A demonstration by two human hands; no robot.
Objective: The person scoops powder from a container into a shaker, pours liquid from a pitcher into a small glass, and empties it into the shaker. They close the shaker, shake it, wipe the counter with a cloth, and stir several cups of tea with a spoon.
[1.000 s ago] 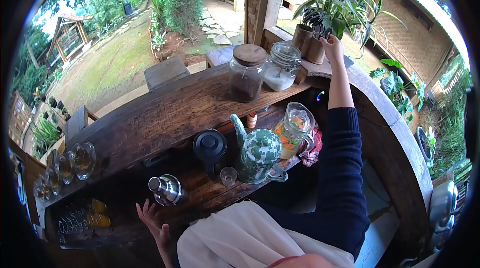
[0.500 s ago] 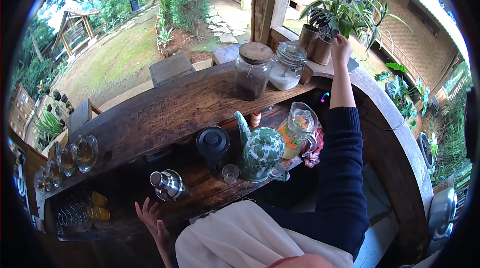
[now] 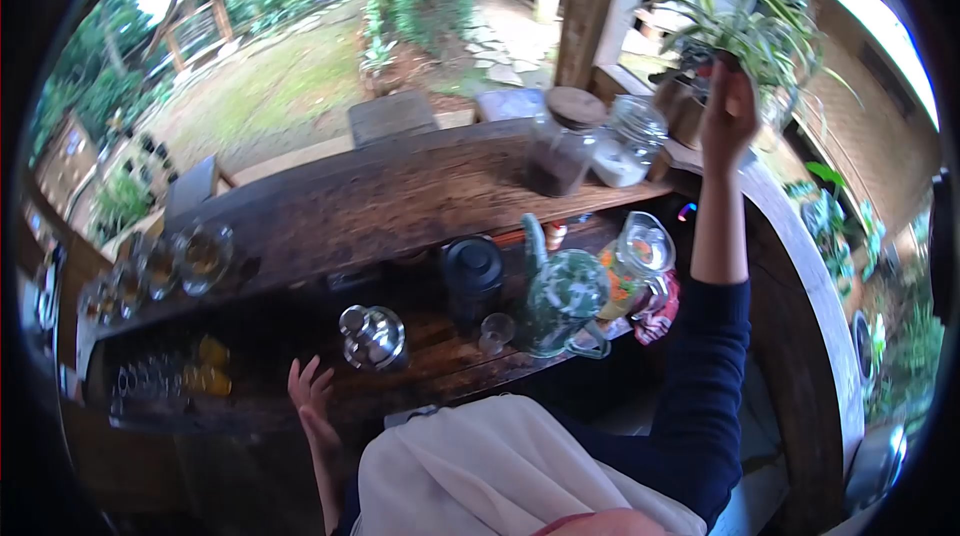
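My left hand (image 3: 314, 398) is open, fingers apart, a little above the counter's near edge. It holds nothing and is nearest to a silver cocktail shaker (image 3: 374, 340). My right hand (image 3: 732, 114) is raised at the far right, in front of a leafy potted plant (image 3: 750, 26) and beside a bamboo cup (image 3: 682, 114). Its fingers are closed, with a dark end showing at the top; motion blur hides what this is. Between the hands stand a black-lidded jug (image 3: 472, 276), a small glass (image 3: 496, 333) and a green speckled kettle (image 3: 566, 298).
A glass pitcher (image 3: 642, 248) with colourful decoration stands by a red-and-white cloth (image 3: 657, 311). On the raised wooden shelf (image 3: 400, 191) are a wooden-lidded jar (image 3: 562, 146), a clip-top jar (image 3: 628, 143) and several glass cups (image 3: 204, 258) at the left end.
My head view has turned left, so the scene sits further right. My right hand has pulled back slightly from the bamboo cup, with its fingers still closed. My left hand stays open.
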